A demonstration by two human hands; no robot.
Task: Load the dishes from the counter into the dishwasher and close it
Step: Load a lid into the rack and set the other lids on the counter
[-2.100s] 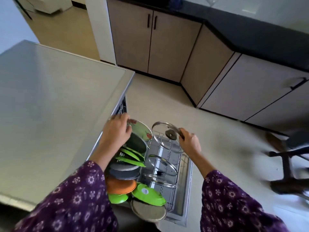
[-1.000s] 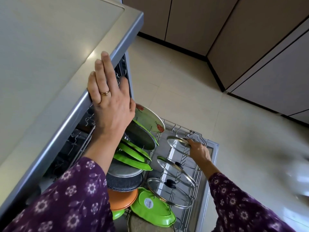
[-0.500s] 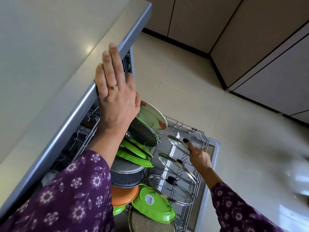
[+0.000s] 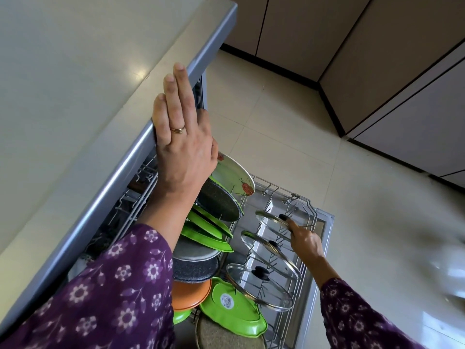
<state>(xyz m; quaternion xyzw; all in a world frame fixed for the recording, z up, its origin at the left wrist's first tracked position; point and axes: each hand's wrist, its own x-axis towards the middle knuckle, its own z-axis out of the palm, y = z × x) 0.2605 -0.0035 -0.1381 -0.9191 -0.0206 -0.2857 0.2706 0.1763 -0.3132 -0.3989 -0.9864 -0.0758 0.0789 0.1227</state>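
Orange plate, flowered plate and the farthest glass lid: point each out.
orange plate (image 4: 191,295), head view, on its face.
flowered plate (image 4: 232,173), head view, on its pale centre.
farthest glass lid (image 4: 270,220), head view, on its glass.

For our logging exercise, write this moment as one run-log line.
left hand: flat on counter edge | right hand: seating glass lid in lower rack | dishwasher: open
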